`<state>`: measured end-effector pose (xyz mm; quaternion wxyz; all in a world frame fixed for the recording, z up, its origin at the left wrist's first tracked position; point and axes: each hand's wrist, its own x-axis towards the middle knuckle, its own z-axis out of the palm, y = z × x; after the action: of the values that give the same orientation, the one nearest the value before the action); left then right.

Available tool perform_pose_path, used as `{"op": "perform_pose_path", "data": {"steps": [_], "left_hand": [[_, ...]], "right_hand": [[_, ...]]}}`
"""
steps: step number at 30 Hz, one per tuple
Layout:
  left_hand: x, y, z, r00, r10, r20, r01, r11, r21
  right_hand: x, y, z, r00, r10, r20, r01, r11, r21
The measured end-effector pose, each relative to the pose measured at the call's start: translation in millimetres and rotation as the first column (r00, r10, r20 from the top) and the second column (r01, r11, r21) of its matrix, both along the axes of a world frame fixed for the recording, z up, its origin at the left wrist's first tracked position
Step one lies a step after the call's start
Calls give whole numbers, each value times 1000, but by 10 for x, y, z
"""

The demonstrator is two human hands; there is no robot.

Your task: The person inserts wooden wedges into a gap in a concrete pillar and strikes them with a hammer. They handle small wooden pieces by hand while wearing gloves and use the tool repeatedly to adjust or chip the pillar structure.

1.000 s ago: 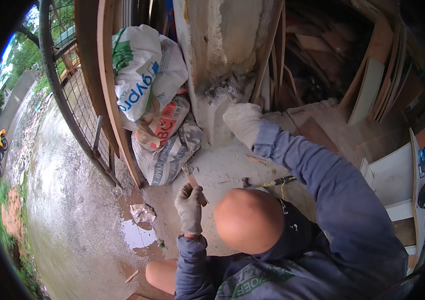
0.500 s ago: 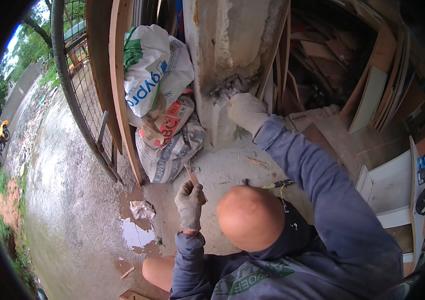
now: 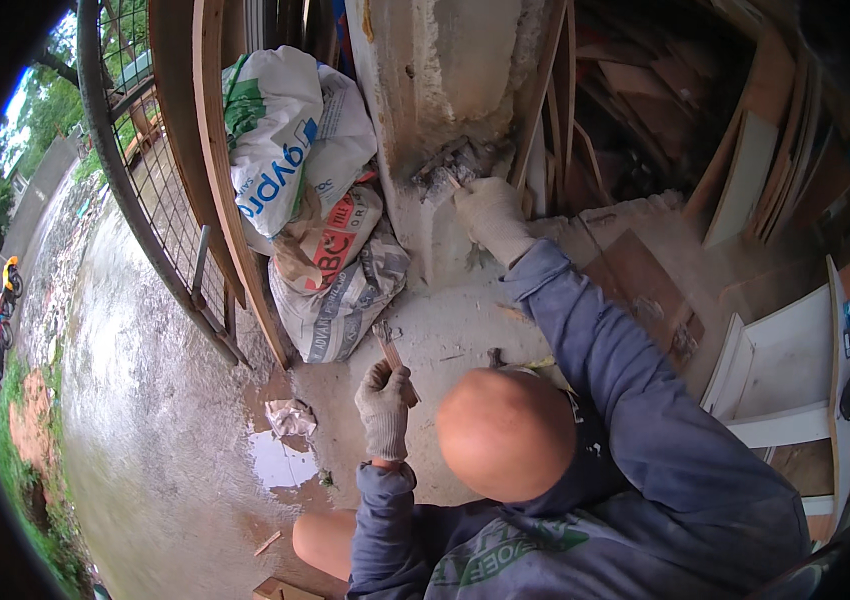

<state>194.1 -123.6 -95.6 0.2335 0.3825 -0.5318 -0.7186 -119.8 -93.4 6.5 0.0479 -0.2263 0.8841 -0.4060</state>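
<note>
Since a moment ago your view has drifted slightly right and the concrete pillar [image 3: 445, 90] sits more centred, while both gloved hands have kept their places. Nearest to you, your left hand [image 3: 385, 408] is raised above the wet concrete floor [image 3: 165, 420], its grip closed around the handle of a narrow tool [image 3: 392, 355] whose blade points up toward the sacks. Just left of that hand, a crumpled scrap [image 3: 290, 415] lies beside a small puddle [image 3: 275, 462]. Farther out, your right arm stretches forward and your right hand [image 3: 490, 215] presses a trowel [image 3: 440, 172] loaded with grey mortar against the foot of the pillar; its grip is closed on the trowel's handle. Left of the pillar, filled sacks [image 3: 315, 200] lean in a pile against a wooden frame [image 3: 220, 180]. Stacked boards [image 3: 745, 180] stand beyond on the right.
</note>
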Motion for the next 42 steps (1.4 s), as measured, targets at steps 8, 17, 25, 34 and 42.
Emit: {"op": "perform_pose_path", "data": {"steps": [8, 17, 25, 34, 42], "left_hand": [[158, -51, 126, 998, 62, -29, -62, 998, -32], [-48, -63, -31, 999, 14, -46, -14, 1000, -2], [7, -145, -23, 999, 4, -38, -4, 1000, 0], [53, -108, 24, 999, 21, -26, -21, 1000, -7], [43, -83, 18, 999, 31, 45, -29, 999, -40]], "right_hand": [[417, 513, 13, 860, 82, 504, 40, 973, -226], [504, 239, 36, 803, 115, 585, 195, 876, -440], [580, -158, -52, 669, 322, 670, 393, 612, -686], [702, -314, -22, 722, 289, 628, 443, 504, -741], [691, -307, -12, 643, 280, 713, 539, 495, -681]]}}
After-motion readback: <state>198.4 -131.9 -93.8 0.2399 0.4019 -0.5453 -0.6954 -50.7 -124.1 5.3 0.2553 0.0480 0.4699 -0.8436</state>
